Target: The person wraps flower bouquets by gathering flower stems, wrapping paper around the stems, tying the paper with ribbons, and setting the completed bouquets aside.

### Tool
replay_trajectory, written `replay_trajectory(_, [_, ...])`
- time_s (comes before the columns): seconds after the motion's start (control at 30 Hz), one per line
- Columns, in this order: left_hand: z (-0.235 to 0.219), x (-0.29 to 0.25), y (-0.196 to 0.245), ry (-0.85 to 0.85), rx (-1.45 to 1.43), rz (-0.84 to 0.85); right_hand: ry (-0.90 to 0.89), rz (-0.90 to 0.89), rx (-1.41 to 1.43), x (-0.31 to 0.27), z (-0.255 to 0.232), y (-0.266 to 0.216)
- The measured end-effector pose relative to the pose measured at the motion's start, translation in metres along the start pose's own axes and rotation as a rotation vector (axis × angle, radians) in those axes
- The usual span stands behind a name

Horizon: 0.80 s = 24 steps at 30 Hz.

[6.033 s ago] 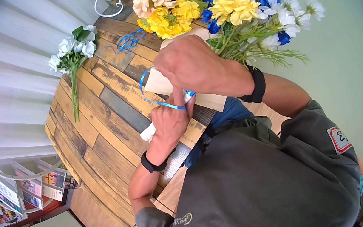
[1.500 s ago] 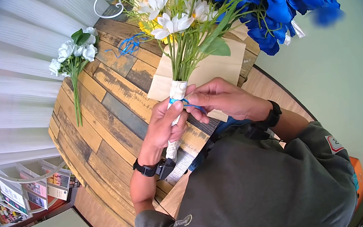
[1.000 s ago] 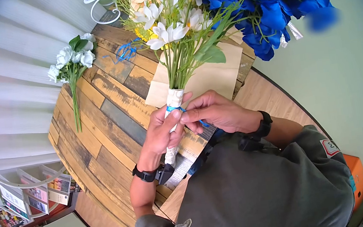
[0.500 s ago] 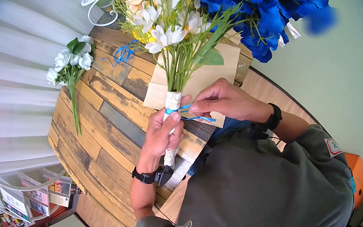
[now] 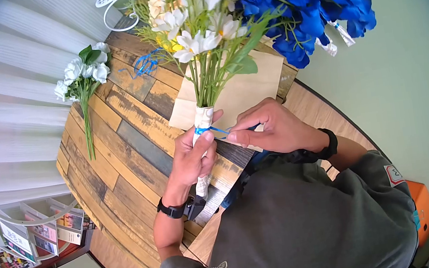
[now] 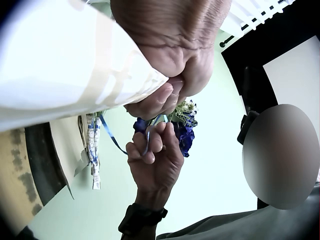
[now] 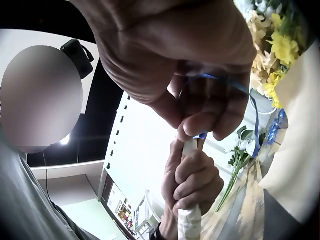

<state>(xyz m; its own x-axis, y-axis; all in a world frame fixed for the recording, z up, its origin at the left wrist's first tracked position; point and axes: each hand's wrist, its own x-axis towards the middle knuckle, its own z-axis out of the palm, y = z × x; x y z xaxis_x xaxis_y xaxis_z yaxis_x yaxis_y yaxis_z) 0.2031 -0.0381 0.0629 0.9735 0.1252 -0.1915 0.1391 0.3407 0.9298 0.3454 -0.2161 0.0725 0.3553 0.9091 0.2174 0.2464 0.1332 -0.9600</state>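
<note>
My left hand (image 5: 190, 156) grips the white-wrapped stem handle (image 5: 204, 116) of a bouquet, its thumb close below a blue ribbon (image 5: 202, 131) tied round the wrap. White flowers (image 5: 196, 43) and green stems rise above the handle. To the right, my right hand (image 5: 274, 128) pinches the ribbon's loose end between thumb and index finger, and the ribbon runs taut to the handle. In the right wrist view a length of blue ribbon (image 7: 256, 120) loops out past the right hand. The left wrist view shows the white wrap (image 6: 75, 65) close up beside the left hand.
Brown paper (image 5: 258, 75) lies on the plank table (image 5: 121, 174) behind the bouquet. Large blue flowers (image 5: 311, 5) stand at the back right. A white rose bunch (image 5: 80, 73) and a tangle of blue ribbon (image 5: 146, 63) lie at the back left.
Six seconds ago my hands were crossed low over the handle with a ribbon loop hanging loose. Now the bouquet points away from me, and the right hand has drawn the ribbon slightly right.
</note>
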Motion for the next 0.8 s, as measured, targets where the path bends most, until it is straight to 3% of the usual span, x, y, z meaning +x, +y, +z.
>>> replay_trajectory(0.2, [-0.003, 0.001, -0.002, -0.026, -0.014, 0.034, -0.051, 0.007, -0.031, -0.003, -0.004, -0.001])
replay_trajectory(0.37, [0.004, 0.003, -0.009, 0.073, 0.256, 0.102, -0.068, -0.022, -0.07, -0.001, -0.004, -0.014])
replay_trajectory(0.5, [0.006, -0.001, -0.014, 0.105, 0.267, 0.088, -0.076, -0.126, -0.135, 0.003, -0.002, -0.026])
replay_trajectory(0.6, [0.004, -0.002, -0.022, 0.116, 0.349, 0.113, -0.056, -0.107, -0.088, 0.006, 0.007, -0.026])
replay_trajectory(0.67, [0.009, -0.001, -0.024, 0.131, 0.496, 0.337, -0.059, -0.117, -0.113, 0.007, 0.013, -0.023])
replay_trajectory(0.8, [0.008, -0.004, -0.021, 0.123, 0.581, 0.292, -0.058, -0.14, -0.125, 0.009, 0.021, -0.021])
